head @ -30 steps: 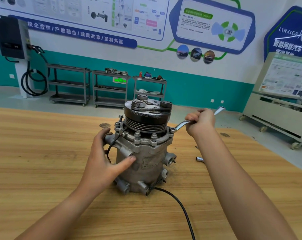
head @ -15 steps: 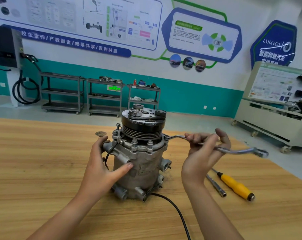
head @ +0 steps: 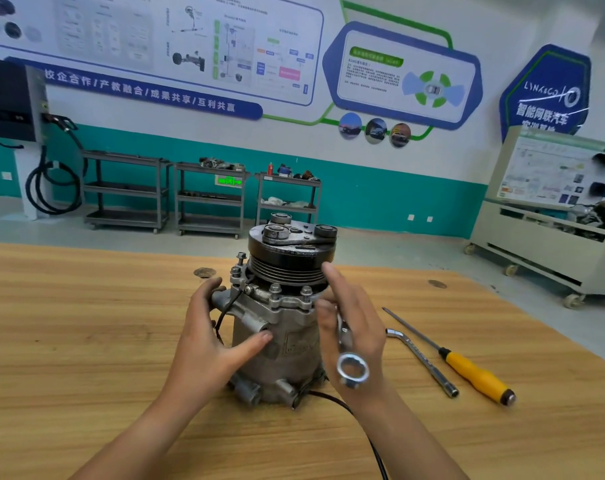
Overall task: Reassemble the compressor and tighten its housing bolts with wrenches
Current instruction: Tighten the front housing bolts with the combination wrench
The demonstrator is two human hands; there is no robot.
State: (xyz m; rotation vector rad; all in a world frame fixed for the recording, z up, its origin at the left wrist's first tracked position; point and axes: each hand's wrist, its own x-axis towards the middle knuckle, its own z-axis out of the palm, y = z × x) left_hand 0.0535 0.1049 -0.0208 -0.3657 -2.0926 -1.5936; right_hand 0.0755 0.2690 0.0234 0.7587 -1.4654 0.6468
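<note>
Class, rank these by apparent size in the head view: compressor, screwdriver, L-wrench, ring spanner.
1. Compressor
2. Screwdriver
3. L-wrench
Ring spanner: partly hidden by the right hand and nearest the camera, so its rank against the L-wrench is unsure.

Shows a compressor (head: 287, 327) upright at the middle of a table (head: 86, 341), left hand (head: 207, 341) gripping its left side, right hand (head: 356, 327) holding a wrench (head: 349, 358) before its right side. Farther right on the table, socket wrench (head: 422, 362), then screwdriver (head: 467, 368).
</note>
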